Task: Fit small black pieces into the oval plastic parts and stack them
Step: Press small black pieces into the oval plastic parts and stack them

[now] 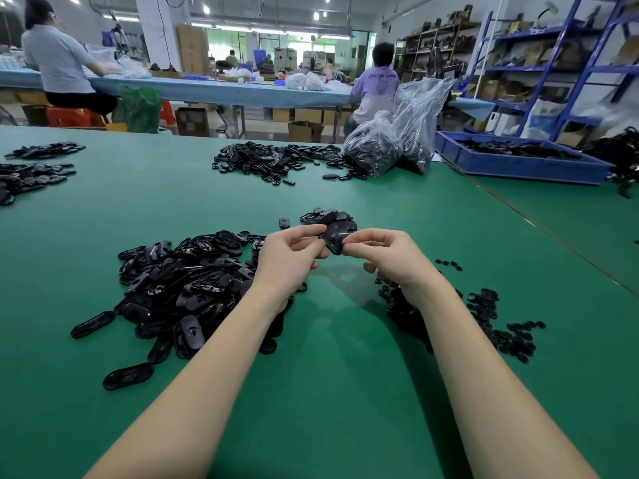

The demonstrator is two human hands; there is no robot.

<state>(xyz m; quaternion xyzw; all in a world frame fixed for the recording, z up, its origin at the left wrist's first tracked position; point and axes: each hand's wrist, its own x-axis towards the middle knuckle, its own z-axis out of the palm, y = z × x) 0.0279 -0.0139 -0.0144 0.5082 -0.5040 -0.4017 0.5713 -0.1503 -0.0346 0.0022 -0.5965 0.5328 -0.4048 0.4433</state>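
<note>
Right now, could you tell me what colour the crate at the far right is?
Blue, seen in the head view: the crate.

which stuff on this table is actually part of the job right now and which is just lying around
In use: oval part held by left hand and right hand; pile of oval parts; small black pieces; finished heap.

Lying about: far pile, plastic bags, blue tray, left-edge piles.

We see a green table (328, 392) bearing heaps of black oval parts (179, 285), small black pieces (498, 323), plastic bags (394, 146) and a blue tray (511, 164).
</note>
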